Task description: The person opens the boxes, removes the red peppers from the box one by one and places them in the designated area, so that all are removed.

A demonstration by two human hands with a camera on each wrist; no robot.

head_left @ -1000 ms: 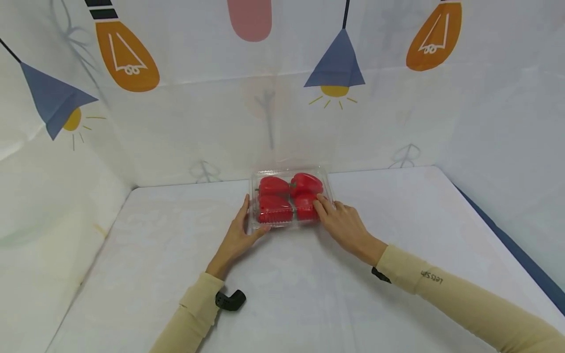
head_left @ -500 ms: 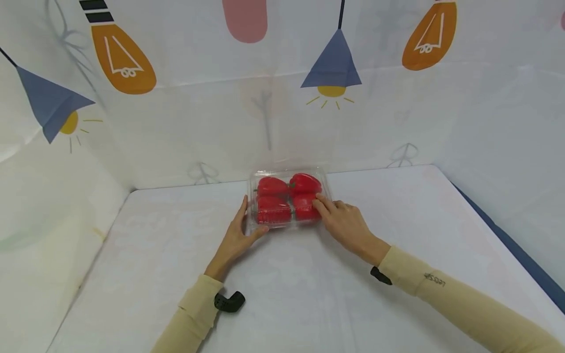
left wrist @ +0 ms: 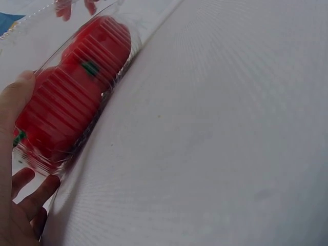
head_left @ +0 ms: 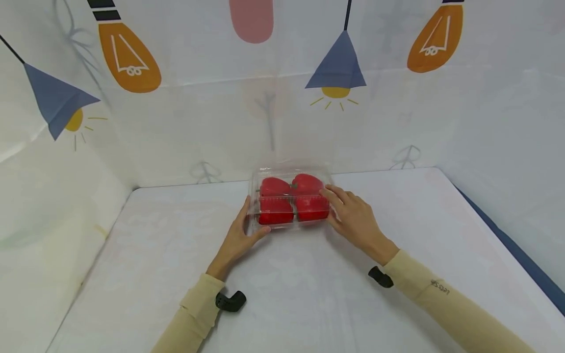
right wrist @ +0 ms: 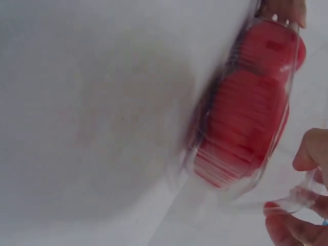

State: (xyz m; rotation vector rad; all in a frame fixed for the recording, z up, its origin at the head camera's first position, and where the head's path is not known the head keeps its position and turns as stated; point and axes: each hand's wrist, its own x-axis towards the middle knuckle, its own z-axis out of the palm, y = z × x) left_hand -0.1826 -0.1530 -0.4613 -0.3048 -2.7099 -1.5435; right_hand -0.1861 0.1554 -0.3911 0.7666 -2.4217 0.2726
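A clear plastic clamshell container (head_left: 252, 215) holds several red bell peppers (head_left: 275, 212) with green stems, near the table's back edge. My left hand (head_left: 234, 242) holds its left side, thumb at the front left corner and fingers along the side; the left wrist view shows the thumb at the rim and the fingertips by the ribbed wall. In the right wrist view, my right hand (right wrist: 307, 192) pinches the edge of the raised clear lid (right wrist: 287, 205), apart from the ribbed base. The lid stands tilted above the peppers in the head view.
The white table (head_left: 282, 294) meets a white cloth backdrop (head_left: 198, 122) just behind the container. Lamps and orange bulbs are printed on it. A dark camera mount (head_left: 231, 301) sits at the left wrist, another (head_left: 380, 277) at the right.
My right hand has moved slightly right and up, from the container's front right part, raising the lid's front edge. My left hand and the peppers stay in place.
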